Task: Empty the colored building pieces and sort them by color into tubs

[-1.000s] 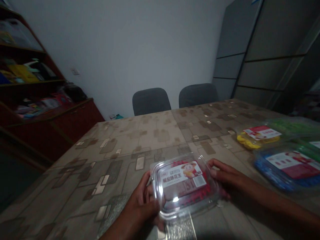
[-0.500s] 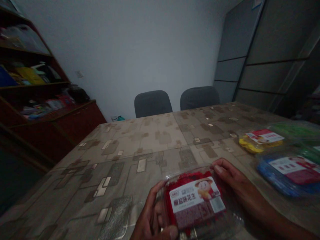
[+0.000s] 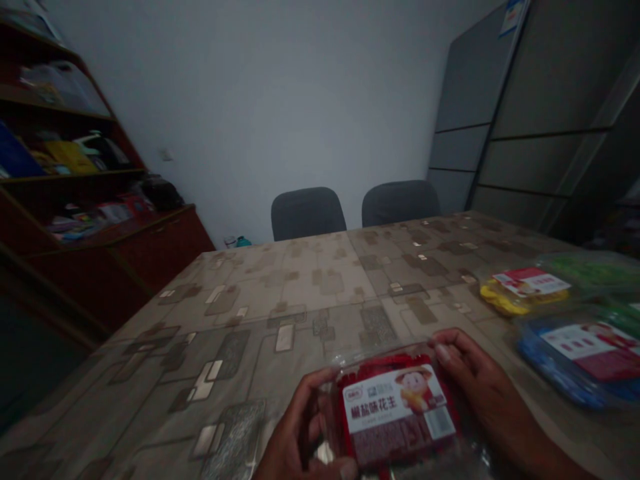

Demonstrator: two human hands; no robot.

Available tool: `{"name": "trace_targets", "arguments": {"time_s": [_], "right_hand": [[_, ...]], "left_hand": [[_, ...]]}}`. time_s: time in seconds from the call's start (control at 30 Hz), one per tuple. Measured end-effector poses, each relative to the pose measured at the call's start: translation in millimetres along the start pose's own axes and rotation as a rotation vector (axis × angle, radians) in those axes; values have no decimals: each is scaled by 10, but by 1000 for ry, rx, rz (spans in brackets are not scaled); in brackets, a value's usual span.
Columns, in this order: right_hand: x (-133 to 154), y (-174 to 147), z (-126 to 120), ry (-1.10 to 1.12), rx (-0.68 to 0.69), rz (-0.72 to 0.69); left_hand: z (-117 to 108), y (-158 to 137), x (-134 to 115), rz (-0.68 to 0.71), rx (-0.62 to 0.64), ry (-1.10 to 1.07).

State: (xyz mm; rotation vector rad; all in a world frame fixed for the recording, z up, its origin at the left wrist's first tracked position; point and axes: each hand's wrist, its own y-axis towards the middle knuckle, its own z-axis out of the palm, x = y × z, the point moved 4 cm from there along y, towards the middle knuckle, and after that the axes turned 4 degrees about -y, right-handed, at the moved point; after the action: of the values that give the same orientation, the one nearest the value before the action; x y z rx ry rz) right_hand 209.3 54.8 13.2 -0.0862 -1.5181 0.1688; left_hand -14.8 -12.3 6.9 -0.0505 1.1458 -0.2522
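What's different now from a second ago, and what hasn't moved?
The clear container with red contents has come nearer the person and a little to the right, and the bright glare on its lid is gone. The left hand and right hand moved with it, holding its sides throughout; nothing was let go. The yellow container and blue container stayed put.
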Motion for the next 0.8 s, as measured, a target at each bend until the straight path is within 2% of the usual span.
{"name": "trace_targets", "arguments": {"time_s": [0.07,0.17,0.3,0.47,0.6,0.8], "right_hand": [[-13,9,-12,-6,3,-6],[-48,20,-16,1,18,7],[-60,4,2,13,39,15],[39,-56,58,28,71,27],[108,-73,63,-57,31,-19],[18,-69,71,36,40,35]], "left_hand": [[-23,18,-14,1,-8,-15],[-87,64,-30,-11,-91,6],[-137,119,-41,41,-164,29],[-82,116,-39,66,-79,-74],[-57,97,-50,87,-32,-89],[-71,100,-32,30,-18,-178]]}}
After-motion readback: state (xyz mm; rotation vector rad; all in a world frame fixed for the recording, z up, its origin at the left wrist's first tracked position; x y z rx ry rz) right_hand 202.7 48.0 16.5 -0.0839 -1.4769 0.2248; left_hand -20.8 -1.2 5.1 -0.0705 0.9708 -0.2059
